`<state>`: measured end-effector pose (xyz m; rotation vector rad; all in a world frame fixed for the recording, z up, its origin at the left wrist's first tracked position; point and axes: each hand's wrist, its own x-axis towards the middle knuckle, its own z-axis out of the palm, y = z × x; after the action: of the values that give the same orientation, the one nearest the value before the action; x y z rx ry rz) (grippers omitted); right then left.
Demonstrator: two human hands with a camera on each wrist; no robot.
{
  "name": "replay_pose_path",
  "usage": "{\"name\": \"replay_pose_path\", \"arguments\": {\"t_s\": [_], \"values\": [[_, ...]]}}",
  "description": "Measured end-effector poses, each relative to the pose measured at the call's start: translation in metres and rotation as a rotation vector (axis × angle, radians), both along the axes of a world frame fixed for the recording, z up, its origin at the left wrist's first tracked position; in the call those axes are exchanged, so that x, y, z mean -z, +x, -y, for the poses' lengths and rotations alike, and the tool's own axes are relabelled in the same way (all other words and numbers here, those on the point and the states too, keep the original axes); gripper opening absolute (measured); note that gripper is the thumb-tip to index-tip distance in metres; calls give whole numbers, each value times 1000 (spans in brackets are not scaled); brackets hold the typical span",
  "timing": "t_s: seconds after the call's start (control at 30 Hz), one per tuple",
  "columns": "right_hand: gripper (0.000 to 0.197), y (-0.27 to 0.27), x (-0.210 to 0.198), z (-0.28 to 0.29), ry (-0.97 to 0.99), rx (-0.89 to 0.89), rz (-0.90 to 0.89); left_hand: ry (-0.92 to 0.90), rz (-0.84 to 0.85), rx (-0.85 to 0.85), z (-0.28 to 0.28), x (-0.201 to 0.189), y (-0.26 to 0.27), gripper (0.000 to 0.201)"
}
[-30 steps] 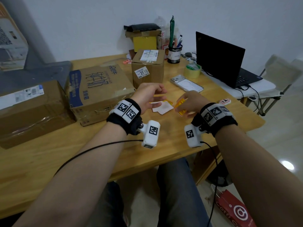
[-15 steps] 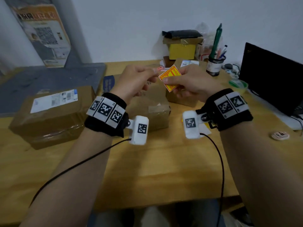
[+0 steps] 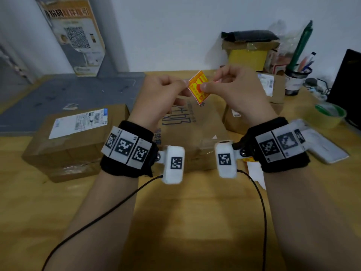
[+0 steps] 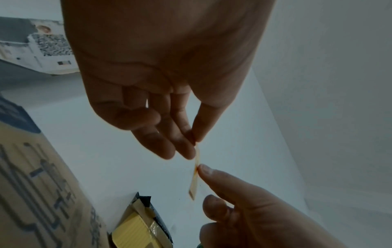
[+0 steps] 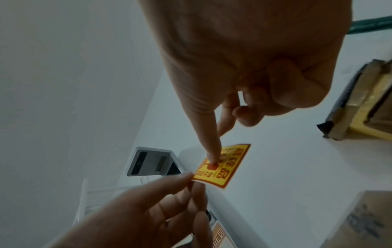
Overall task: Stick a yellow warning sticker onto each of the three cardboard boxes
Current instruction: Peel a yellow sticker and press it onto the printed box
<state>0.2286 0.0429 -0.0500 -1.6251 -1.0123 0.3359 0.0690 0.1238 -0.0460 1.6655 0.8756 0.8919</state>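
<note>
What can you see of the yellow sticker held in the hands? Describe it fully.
The sticker is a small, thin, four-sided label, yellow with a red border, a red symbol and dark print too blurred to read. It is held in the air above the cardboard boxes, tilted like a diamond. The left hand pinches its left corner; the right hand pinches its middle with thumb on the printed face.

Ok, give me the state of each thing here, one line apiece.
yellow sticker: off the table, pinched by both hands
left hand: pinching the sticker's corner
right hand: pinching the sticker
left box: closed, no yellow sticker visible
middle box: closed, no yellow sticker visible
</note>
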Motion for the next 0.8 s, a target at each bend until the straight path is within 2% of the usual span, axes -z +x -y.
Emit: {"name": "replay_pose_path", "arguments": {"t_s": [0.13, 0.3, 0.4, 0.57, 0.8], "values": [[9, -3, -4, 4, -28, -65, 34, -23, 37, 51, 1, -1, 5, 15], [9, -7, -2, 8, -3, -101, -17, -75, 97, 84, -1, 4, 9, 13], [3, -6, -4, 9, 29, -112, 3, -64, 96, 105, -1, 3, 11, 12], [4, -3, -8, 12, 59, -123, 26, -72, 115, 176, -2, 0, 9, 16], [6, -3, -7, 9, 46, -120, 23, -107, 139, 186, -3, 1, 11, 18]]}}
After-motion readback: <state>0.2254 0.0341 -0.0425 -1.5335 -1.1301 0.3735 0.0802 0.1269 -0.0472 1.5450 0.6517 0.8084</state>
